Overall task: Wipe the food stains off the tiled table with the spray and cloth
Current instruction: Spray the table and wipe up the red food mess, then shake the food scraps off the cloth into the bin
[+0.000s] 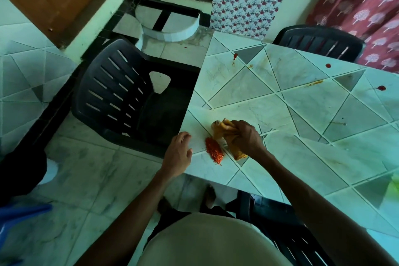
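My right hand [245,137] grips a bunched yellow-orange cloth [223,130] and presses it on the tiled table [302,101] near the table's left corner. Just left of the cloth lies a heap of red-orange crumbs [213,153]. At the table's left edge my left hand [178,153] rests with its fingers relaxed, beside the crumbs and holding nothing. Red sauce spots sit farther off: one [235,56] near the far corner, two others [328,65] [381,88] toward the right. An orange smear [314,82] marks a grout line. A green thing [394,190] shows at the right frame edge, too cut off to identify.
A dark plastic chair [129,93] stands against the table's left side. Another dark chair [319,42] is at the far side, and a third [280,227] is tucked under the near edge. Marble floor tiles lie below, with a blue object [19,218] at the lower left.
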The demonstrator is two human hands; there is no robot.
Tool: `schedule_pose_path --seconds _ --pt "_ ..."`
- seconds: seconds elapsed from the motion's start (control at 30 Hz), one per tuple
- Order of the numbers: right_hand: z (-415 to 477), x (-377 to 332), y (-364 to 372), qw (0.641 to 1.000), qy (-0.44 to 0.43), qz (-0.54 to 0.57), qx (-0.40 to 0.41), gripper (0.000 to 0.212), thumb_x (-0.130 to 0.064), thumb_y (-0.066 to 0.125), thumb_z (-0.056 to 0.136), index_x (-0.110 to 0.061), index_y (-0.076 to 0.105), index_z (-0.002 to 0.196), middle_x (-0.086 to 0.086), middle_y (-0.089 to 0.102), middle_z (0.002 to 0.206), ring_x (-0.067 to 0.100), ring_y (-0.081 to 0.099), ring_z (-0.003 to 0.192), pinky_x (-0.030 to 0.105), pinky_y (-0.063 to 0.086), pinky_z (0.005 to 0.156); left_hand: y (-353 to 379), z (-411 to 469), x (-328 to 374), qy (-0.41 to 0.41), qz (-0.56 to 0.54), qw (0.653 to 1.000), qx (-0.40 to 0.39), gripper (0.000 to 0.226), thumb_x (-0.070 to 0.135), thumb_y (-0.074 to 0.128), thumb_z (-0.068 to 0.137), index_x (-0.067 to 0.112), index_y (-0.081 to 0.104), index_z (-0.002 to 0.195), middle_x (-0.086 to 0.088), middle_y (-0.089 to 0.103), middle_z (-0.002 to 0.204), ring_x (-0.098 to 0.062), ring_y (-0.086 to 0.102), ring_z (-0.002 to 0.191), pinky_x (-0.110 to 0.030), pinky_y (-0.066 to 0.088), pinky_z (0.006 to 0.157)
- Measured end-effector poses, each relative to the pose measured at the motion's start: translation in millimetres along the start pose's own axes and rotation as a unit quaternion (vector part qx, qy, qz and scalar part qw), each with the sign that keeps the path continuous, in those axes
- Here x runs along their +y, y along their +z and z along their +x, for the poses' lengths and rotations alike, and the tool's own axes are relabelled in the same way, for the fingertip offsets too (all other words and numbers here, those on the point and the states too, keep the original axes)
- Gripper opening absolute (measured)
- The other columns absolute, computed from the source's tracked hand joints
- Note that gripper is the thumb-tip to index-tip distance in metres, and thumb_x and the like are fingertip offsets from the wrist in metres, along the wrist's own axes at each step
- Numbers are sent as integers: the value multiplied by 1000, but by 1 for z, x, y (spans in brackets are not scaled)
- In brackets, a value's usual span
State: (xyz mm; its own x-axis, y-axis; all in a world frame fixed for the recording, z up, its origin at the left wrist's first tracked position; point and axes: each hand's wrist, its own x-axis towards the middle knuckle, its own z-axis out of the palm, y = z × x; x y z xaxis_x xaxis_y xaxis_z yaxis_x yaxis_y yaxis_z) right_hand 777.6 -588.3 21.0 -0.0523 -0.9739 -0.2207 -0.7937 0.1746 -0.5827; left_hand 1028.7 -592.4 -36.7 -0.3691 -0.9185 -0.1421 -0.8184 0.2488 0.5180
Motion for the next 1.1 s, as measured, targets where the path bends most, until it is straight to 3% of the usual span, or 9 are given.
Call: schedule_pose_path --seconds 0.13,0.3,0.43,0.6,0.67,0.73,0.87,1.0,1.1 --pt "-23 18 -2 995 66 -30 75 12 -30 61 94 -20 64 100 3 59 91 25 61 74 32 49 61 2 0 1 -3 5 1000 9 48 20 60 95 9 46 140 0 39 145 -18 37 133 -29 39 108" --pt "-49 32 22 986 157 8 58 28 -27 59 93 -21 59 120 11 64 105 28 64 81 43 57 66 6 -3 1 6 3 1000 26 46 18 63 92 6 49 134 -4 43 140 -20 40 128 -34 44 104" --pt "-47 14 39 983 167 72 38 36 -22 60 93 -21 57 129 10 63 105 27 61 86 35 51 69 8 -2 3 -4 5 999 35 45 22 61 94 7 49 135 -3 44 140 -20 40 128 -32 42 104" --pt "-38 -10 31 958 159 235 28 11 -13 57 93 -20 64 98 -9 65 82 1 61 70 18 51 64 7 -2 5 -1 -2 999 42 43 24 61 95 5 51 132 -6 47 137 -23 43 125 -32 42 101" --pt "-35 -11 28 948 173 267 27 10 -19 54 89 -20 64 90 -5 67 82 15 66 79 37 55 74 6 -2 5 -7 -19 999 40 42 25 59 96 6 51 133 -6 46 138 -23 42 127 -30 40 101" --pt "-34 -12 20 942 186 278 29 11 -21 56 91 -15 64 94 3 70 87 28 67 86 45 57 76 4 -3 5 -21 -62 997 36 41 23 58 97 8 51 135 -6 47 139 -22 42 129 -29 38 102" --pt "-41 -27 -6 912 198 357 50 11 -22 61 96 -32 64 93 -3 70 85 19 69 79 38 60 72 -12 -9 7 -91 -231 967 45 31 17 55 98 12 56 129 -5 61 124 -16 58 114 -25 46 92" --pt "-41 -48 -15 869 184 460 18 25 -26 55 101 -13 60 122 12 71 106 34 71 94 39 61 71 -40 -21 -3 -123 -382 913 76 17 18 60 95 27 65 109 3 71 102 -13 68 95 -26 53 85" --pt "-36 -89 -1 836 183 517 -35 26 -32 52 101 -16 58 121 14 70 114 36 70 100 44 62 75 -71 -42 -23 -141 -447 878 101 18 14 60 95 18 66 112 2 72 101 -13 69 95 -25 55 83"
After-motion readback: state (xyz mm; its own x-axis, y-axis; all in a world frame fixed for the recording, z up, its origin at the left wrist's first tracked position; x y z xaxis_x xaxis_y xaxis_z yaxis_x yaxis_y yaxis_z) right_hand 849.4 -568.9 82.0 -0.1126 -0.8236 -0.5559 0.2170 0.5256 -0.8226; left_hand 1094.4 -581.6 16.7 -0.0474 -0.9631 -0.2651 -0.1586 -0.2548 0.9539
